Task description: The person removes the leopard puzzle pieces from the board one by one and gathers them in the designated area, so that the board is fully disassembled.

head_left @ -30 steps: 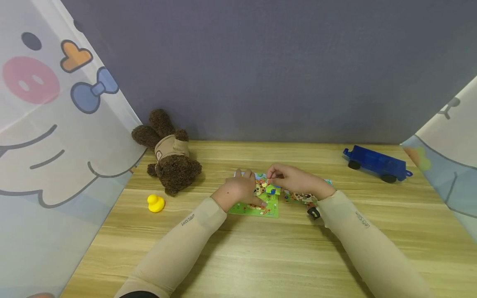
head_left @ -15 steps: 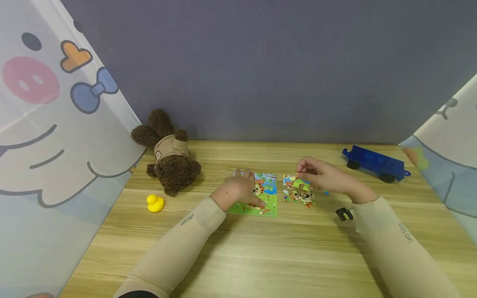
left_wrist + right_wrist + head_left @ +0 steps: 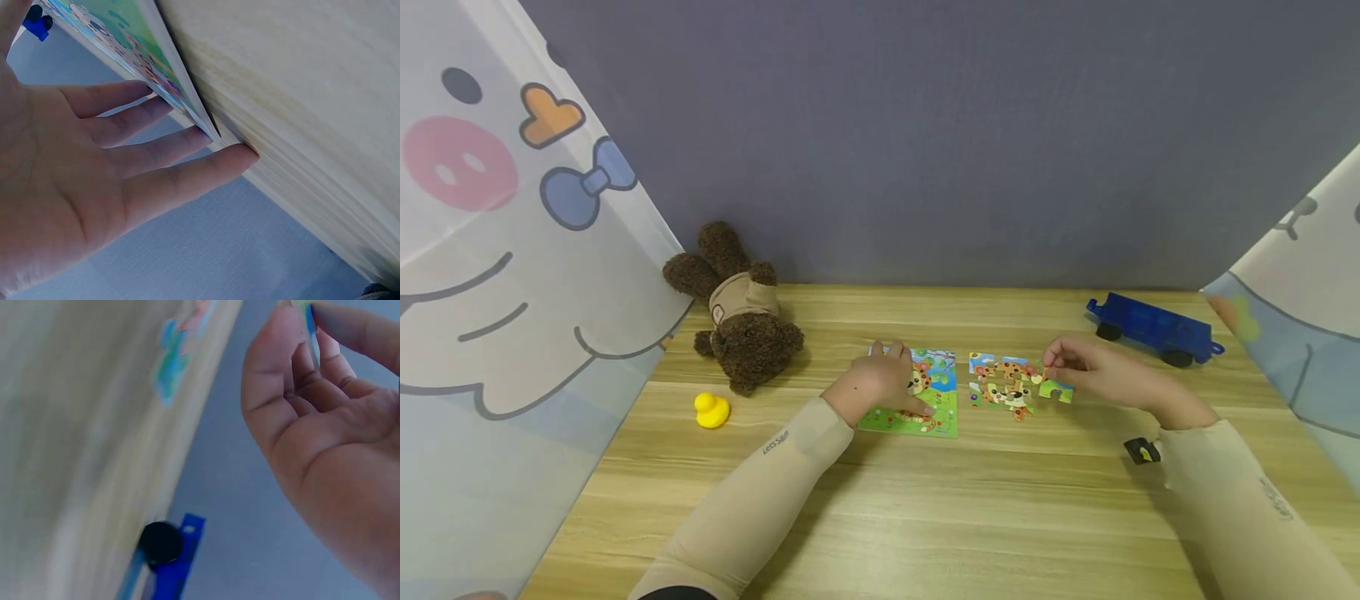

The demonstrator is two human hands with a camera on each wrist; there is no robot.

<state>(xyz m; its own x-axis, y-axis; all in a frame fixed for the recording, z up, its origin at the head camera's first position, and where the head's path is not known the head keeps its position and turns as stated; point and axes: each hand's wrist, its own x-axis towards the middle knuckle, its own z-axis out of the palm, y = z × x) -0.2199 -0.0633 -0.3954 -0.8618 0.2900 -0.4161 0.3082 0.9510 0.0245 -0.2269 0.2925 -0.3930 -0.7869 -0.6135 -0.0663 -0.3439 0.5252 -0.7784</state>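
A: State of the hands?

B: Left hand [image 3: 880, 383]: fingers straight and spread, over the left part of the picture board [image 3: 945, 402]. Right hand [image 3: 1093, 375]: thumb and finger pinching a puzzle piece [image 3: 309, 319], well right of the board.

A: Position of the loose pieces [image 3: 1017, 367]?

B: Flat on the table [image 3: 850, 517], just right of the board. Counting the pinched piece, the layout's long axis runs sideways from the board, that piece at the far end.

A: Governing relation?

B: Loose pieces separate board and pinched piece. The right hand is nearer them. Whether the pinched piece touches the table, I cannot tell.
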